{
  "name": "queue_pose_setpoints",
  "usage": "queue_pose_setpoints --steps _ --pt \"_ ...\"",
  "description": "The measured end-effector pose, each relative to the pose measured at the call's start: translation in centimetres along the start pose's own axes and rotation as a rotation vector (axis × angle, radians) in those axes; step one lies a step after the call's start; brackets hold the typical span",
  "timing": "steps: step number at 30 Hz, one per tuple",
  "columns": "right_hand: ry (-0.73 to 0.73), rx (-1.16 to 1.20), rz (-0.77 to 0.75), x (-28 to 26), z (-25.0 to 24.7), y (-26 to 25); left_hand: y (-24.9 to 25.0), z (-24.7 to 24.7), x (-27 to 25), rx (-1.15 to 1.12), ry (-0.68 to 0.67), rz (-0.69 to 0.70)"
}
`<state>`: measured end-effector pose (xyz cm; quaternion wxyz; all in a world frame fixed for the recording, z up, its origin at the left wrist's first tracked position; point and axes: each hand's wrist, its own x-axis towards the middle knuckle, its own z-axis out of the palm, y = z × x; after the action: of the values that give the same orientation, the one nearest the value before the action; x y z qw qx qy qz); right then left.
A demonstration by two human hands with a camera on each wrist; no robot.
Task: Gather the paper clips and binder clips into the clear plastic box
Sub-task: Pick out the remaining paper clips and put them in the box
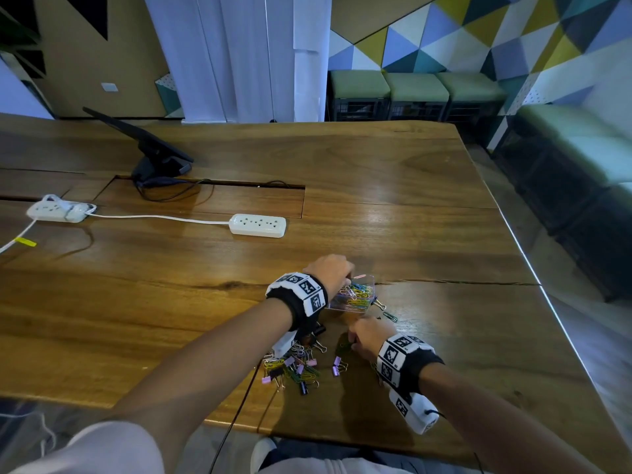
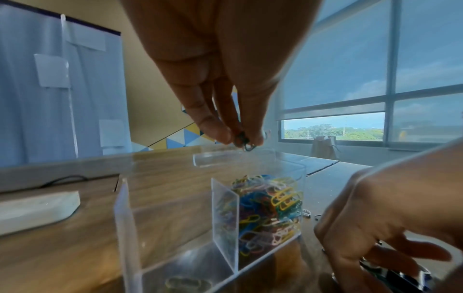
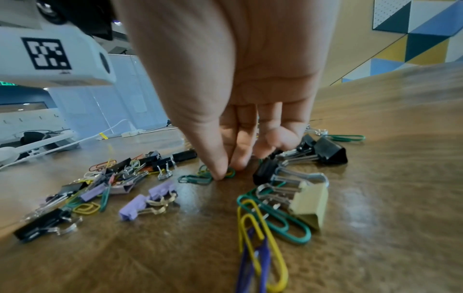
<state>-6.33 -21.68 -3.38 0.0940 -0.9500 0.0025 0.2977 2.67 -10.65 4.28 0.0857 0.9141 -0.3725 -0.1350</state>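
From the head view, our wooden table (image 1: pixel 376 186) sits in a room with a triangle-patterned wall; a power strip (image 1: pixel 257 225) lies at ten o'clock. The clear plastic box (image 1: pixel 354 295), full of coloured paper clips, stands at twelve o'clock of the scattered clip pile (image 1: pixel 294 366). Our left hand (image 1: pixel 330 271) hangs over the box, our right hand (image 1: pixel 371 336) reaches down beside the pile.

From the left wrist, our left grip pinches a dark clip (image 2: pixel 246 145) above the box rim, at twelve o'clock.

From the right wrist, our right grip closes thumb and finger on a green paper clip (image 3: pixel 229 172) lying on the table; black binder clips (image 3: pixel 323 152) crowd at two o'clock.
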Motion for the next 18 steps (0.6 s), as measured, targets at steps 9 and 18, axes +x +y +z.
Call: queue_pose_setpoints --steps 9,18 --pt "-0.140 -0.073 -0.036 -0.3 -0.4 -0.8 0.5 1.7 0.6 -0.066 -0.062 -0.060" --pt "0.316 0.298 -0.193 -1.4 -5.9 0.9 -1.5 2.9 -2.7 -0.385 0.200 -0.103"
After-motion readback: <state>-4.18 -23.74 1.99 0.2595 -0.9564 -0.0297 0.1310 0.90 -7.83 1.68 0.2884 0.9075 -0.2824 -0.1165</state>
